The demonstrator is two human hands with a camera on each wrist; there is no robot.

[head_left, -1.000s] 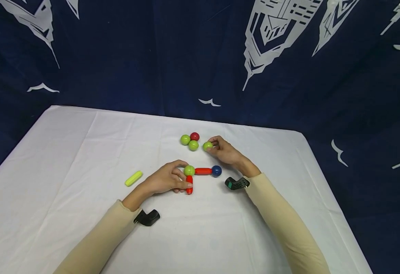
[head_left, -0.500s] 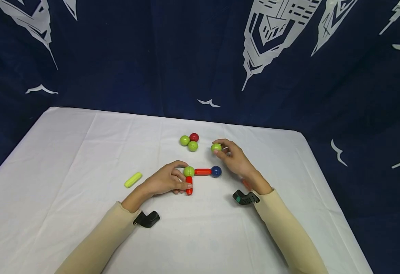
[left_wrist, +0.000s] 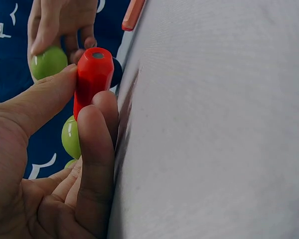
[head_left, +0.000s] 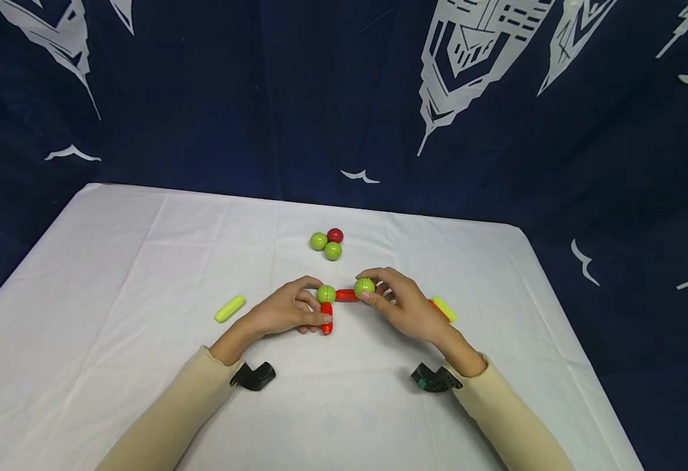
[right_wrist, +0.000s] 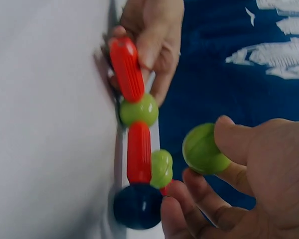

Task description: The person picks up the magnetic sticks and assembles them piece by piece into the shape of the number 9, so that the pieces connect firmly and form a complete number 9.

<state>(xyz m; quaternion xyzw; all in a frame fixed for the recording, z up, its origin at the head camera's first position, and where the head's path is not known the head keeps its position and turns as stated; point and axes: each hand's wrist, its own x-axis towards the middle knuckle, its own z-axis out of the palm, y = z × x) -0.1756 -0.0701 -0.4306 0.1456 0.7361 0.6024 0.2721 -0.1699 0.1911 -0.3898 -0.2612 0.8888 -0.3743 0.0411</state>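
My left hand point(head_left: 285, 309) pinches a red rod point(left_wrist: 94, 74) between thumb and fingers; a small metal disc shows in its end. That rod meets a green ball point(head_left: 326, 294), from which a second red rod point(head_left: 346, 296) runs right to a dark blue ball point(right_wrist: 138, 206). Together they form a corner lying on the table. Another green ball point(head_left: 364, 286) is pinched by my right hand point(head_left: 401, 305), held near the blue ball and apart from it in the right wrist view. From the head, that hand and ball hide the blue one.
Farther back on the white table point(head_left: 161, 261) sit two green balls point(head_left: 333, 251) and a red ball point(head_left: 335, 235), grouped closely. A yellow-green rod point(head_left: 229, 309) lies left of my left hand. Beyond my right wrist, a yellow rod point(head_left: 445, 309) and a red rod point(head_left: 436, 306) are partly covered.
My right hand has carried its green ball away from the grouped balls, first rightward, then nearer to me over the blue ball's end. My left hand stays where it was.
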